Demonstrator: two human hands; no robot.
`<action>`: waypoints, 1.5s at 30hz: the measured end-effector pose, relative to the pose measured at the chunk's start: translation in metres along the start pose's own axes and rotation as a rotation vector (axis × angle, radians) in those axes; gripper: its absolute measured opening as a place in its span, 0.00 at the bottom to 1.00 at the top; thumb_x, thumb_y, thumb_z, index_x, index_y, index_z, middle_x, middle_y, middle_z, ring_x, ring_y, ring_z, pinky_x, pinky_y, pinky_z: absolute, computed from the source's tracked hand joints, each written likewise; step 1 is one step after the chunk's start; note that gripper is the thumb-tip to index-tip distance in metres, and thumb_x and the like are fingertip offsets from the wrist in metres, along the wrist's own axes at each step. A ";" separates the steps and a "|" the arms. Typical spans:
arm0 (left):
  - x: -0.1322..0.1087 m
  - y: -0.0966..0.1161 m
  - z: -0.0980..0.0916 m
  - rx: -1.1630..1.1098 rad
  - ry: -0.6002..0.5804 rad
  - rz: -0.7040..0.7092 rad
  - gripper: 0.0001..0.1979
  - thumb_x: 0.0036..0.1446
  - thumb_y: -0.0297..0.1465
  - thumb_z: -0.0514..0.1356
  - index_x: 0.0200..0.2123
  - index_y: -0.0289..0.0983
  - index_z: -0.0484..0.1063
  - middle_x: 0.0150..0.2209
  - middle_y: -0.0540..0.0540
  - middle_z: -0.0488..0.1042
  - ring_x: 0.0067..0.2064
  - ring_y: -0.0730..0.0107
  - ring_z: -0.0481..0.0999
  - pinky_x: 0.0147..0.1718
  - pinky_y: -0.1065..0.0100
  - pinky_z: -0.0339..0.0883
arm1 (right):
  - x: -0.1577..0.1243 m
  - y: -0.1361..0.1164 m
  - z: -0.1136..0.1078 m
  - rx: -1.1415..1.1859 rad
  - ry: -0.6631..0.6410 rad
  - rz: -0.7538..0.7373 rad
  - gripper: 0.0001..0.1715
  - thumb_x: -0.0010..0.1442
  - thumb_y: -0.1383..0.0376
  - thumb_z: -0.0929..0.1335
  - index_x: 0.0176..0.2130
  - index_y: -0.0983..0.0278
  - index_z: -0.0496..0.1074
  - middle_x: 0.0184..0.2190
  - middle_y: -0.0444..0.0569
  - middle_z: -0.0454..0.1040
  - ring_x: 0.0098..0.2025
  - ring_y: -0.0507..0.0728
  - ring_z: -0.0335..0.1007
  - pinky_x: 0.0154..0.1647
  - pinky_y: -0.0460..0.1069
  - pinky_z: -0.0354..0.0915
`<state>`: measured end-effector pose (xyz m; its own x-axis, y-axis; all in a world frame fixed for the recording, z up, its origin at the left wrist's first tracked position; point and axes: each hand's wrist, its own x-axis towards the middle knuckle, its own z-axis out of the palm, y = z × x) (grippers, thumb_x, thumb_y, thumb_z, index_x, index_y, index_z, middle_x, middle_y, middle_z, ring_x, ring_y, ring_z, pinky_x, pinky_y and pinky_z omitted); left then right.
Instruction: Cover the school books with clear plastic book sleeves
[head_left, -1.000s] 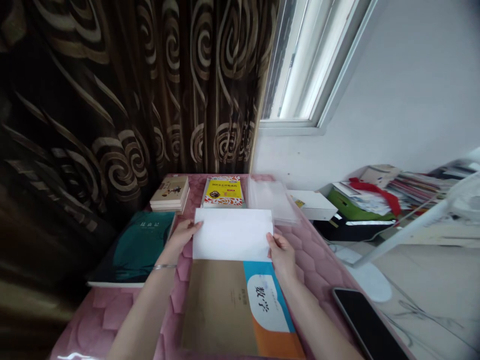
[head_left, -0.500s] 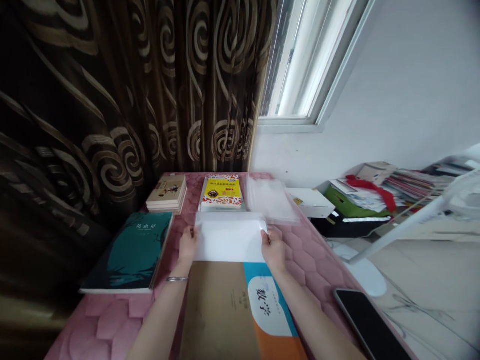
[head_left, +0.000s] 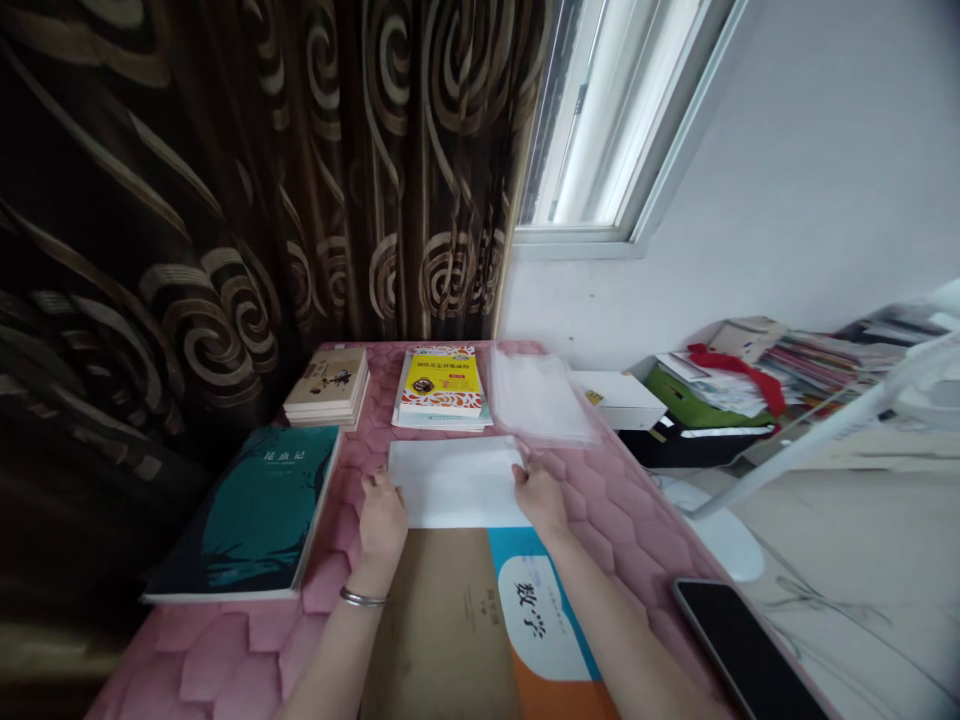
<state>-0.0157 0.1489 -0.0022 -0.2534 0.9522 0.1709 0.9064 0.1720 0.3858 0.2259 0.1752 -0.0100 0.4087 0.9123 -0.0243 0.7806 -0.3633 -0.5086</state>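
White paper (head_left: 456,482) is pinched at its nine o'clock end by the left hand (head_left: 384,517) and at three o'clock by the right hand (head_left: 543,500); neither is nearer. Its long side is set nine to three, at twelve o'clock from the brown book (head_left: 442,625).

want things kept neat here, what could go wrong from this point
The white sheet might crease or skew if the left hand and right hand, at its opposite sides, move unevenly. The phone, lying close to the right edge of the pink padded cover, could be knocked off if the right forearm swings outward.
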 end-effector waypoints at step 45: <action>-0.004 0.023 0.012 0.358 -0.274 0.271 0.28 0.64 0.31 0.46 0.66 0.31 0.56 0.69 0.35 0.51 0.69 0.53 0.52 0.65 0.50 0.46 | -0.075 0.011 -0.013 -0.533 -0.194 -0.518 0.37 0.67 0.52 0.58 0.58 0.80 0.67 0.60 0.72 0.63 0.63 0.72 0.58 0.65 0.64 0.48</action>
<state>0.0104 0.1524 -0.0048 0.0602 0.9974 -0.0400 0.9981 -0.0595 0.0180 0.2098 0.1000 -0.0024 -0.1232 0.9898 -0.0721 0.9924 0.1225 -0.0135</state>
